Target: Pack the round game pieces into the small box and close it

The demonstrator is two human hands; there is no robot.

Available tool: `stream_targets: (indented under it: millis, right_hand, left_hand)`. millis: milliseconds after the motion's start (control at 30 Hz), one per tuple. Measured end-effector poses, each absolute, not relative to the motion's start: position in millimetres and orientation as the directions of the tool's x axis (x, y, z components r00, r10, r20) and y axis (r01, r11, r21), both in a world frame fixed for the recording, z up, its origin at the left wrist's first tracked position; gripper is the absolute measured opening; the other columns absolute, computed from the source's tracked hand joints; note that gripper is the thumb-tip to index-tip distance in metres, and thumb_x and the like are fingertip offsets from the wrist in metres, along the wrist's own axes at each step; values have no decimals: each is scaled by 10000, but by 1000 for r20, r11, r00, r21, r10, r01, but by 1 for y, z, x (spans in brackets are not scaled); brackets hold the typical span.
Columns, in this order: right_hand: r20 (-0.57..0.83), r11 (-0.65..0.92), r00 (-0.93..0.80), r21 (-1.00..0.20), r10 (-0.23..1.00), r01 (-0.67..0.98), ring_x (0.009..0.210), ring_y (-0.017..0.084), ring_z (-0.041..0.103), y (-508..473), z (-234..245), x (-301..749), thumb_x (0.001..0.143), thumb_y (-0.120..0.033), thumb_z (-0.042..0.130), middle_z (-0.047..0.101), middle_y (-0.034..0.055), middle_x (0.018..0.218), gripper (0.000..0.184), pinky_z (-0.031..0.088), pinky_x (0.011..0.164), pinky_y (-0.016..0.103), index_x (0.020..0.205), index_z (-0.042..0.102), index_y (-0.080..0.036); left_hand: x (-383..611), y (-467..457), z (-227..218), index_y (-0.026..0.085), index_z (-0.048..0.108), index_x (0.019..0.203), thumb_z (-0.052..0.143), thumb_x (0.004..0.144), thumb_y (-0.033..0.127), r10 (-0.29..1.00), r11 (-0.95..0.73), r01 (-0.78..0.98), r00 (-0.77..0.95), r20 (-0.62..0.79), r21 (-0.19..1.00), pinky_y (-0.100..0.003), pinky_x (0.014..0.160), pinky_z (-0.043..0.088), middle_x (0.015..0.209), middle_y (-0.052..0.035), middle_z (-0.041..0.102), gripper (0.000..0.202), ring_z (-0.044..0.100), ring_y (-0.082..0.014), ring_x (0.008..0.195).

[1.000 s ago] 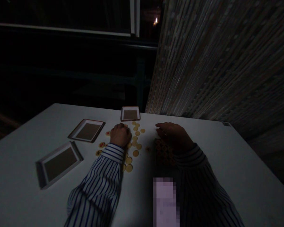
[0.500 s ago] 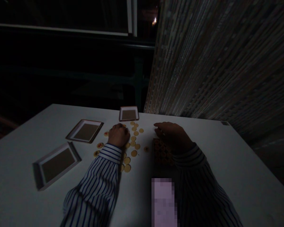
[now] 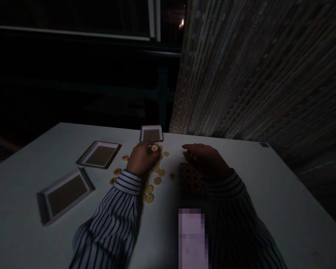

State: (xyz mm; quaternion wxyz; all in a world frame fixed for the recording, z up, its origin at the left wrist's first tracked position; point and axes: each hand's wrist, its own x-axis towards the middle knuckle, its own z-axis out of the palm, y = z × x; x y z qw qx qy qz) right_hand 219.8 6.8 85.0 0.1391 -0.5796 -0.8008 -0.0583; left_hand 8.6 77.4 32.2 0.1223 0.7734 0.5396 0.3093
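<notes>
My left hand [image 3: 141, 158] pinches a round xiangqi piece [image 3: 154, 148] with a red character facing up, just above the table. Several pale discs, one of them a face-down piece [image 3: 157, 181], lie scattered beside and below that hand. To its left rest a few face-up pieces, among them a red-marked piece [image 3: 117, 171]. My right hand [image 3: 205, 158] hovers over the far right part of a dark box [image 3: 192, 181] filled with rows of pieces. Its fingers stretch leftward, a little apart, and nothing shows in them. A single dark-marked piece [image 3: 172, 176] lies left of the box.
On the white table [image 3: 268, 194] stand three shallow trays or lids: a near left tray [image 3: 82, 201], a middle left one [image 3: 116, 151] and a far one [image 3: 161, 136]. A small dark label [image 3: 264, 145] sits at the far right corner. A string curtain [image 3: 226, 74] hangs behind.
My left hand has lifted off the table and turned, bringing up a red-marked xiangqi piece between its fingers. My right hand keeps its place over the box. The view has shifted slightly.
</notes>
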Motion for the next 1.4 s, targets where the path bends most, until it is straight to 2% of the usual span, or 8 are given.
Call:
stream_targets:
  millis: [200, 333, 500, 600, 700, 967, 1167, 1400]
  right_hand:
    - [303, 315, -281, -70, 911, 946, 823, 172, 592, 3, 90, 221, 834, -256, 442, 663, 71, 926, 299, 429, 730, 288, 1096, 570, -185]
    - [326, 325, -284, -76, 901, 943, 838, 177, 595, 1, 91, 221, 831, -254, 450, 664, 72, 926, 295, 431, 743, 294, 1089, 572, -177]
    - [331, 333, -289, -82, 898, 939, 834, 173, 596, -1, 92, 221, 834, -262, 450, 663, 71, 936, 291, 431, 740, 289, 1087, 571, -183]
    - [334, 333, -292, -74, 896, 940, 824, 172, 597, -2, 93, 223, 836, -268, 451, 664, 68, 929, 291, 429, 726, 281, 1087, 569, -182]
    - [351, 347, -302, -70, 886, 935, 813, 168, 597, -6, 94, 226, 833, -265, 457, 663, 67, 931, 294, 428, 718, 277, 1093, 564, -179]
    - [350, 322, -278, -75, 895, 944, 787, 162, 602, -15, 103, 232, 828, -262, 472, 662, 70, 934, 303, 437, 697, 277, 1104, 557, -171]
    - [306, 317, -287, -51, 908, 947, 822, 171, 602, -20, 107, 235, 831, -253, 472, 659, 79, 961, 313, 435, 711, 279, 1122, 546, -162]
    - [297, 324, -305, -17, 905, 946, 788, 167, 602, -23, 91, 244, 828, -247, 471, 666, 67, 892, 294, 433, 679, 277, 1104, 554, -187]
  left_hand:
    - [17, 70, 40, 184, 553, 900, 545, 710, 298, 911, -408, 563, 199, 362, 719, -263, 692, 453, 845, -21, 643, 222, 595, -161, 784]
    - [23, 63, 49, 165, 534, 888, 581, 695, 292, 906, -415, 396, 266, 330, 819, -252, 656, 464, 787, -17, 621, 236, 586, -135, 710]
    - [30, 52, 57, 164, 524, 905, 596, 699, 302, 909, -339, 228, 332, 254, 913, -237, 622, 472, 752, -5, 608, 259, 576, -119, 668]
    - [33, 48, 59, 172, 542, 952, 596, 704, 302, 896, -338, 213, 372, 244, 917, -231, 604, 465, 736, 1, 602, 285, 565, -115, 650]
    - [36, 45, 60, 175, 573, 980, 584, 717, 309, 885, -381, 273, 385, 263, 884, -230, 589, 449, 722, -1, 593, 296, 550, -116, 637]
    - [43, 40, 60, 167, 584, 865, 555, 737, 286, 843, -448, 285, 451, 294, 847, -224, 610, 412, 748, -3, 580, 177, 528, -117, 666]
    - [45, 35, 62, 169, 606, 850, 554, 744, 315, 831, -468, 308, 473, 293, 828, -224, 586, 393, 684, 5, 573, 188, 512, -116, 635]
    - [50, 32, 61, 174, 618, 836, 561, 745, 342, 842, -432, 317, 478, 251, 844, -216, 540, 386, 666, 3, 600, 200, 522, -111, 596]
